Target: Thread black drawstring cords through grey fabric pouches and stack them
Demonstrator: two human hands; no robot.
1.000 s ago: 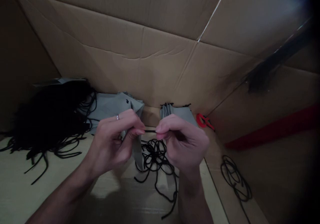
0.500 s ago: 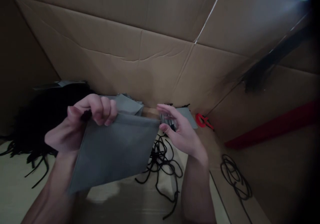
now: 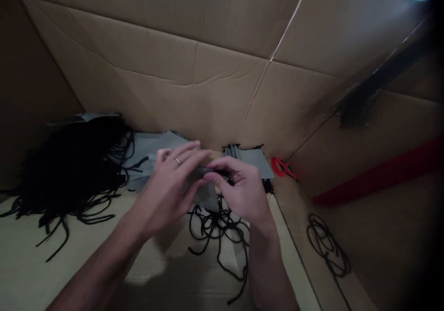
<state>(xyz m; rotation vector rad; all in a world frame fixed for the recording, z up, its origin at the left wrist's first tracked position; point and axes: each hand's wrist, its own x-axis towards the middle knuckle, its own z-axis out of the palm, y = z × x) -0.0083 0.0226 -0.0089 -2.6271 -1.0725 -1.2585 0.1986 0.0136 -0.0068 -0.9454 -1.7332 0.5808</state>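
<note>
Black cord heap [image 3: 72, 167] is lying far left. Left hand [image 3: 176, 177] is reaching along the grey piece [image 3: 210, 197], fingers extended; can't tell if it's pinching. Grey piece is hanging between the hands above loose black cords [image 3: 217, 218], now turned edge-up instead of broad-face. Right hand [image 3: 244, 186], spread half a second ago, is now pinching that edge, so work is centring there. Red-handled tool [image 3: 285, 168] is lying further right.

There are two hands [image 3: 173, 181], one held grey piece [image 3: 209, 197], two grey piles [image 3: 257, 161], three main cord bunches [image 3: 76, 163], one red-handled tool [image 3: 283, 168].
</note>
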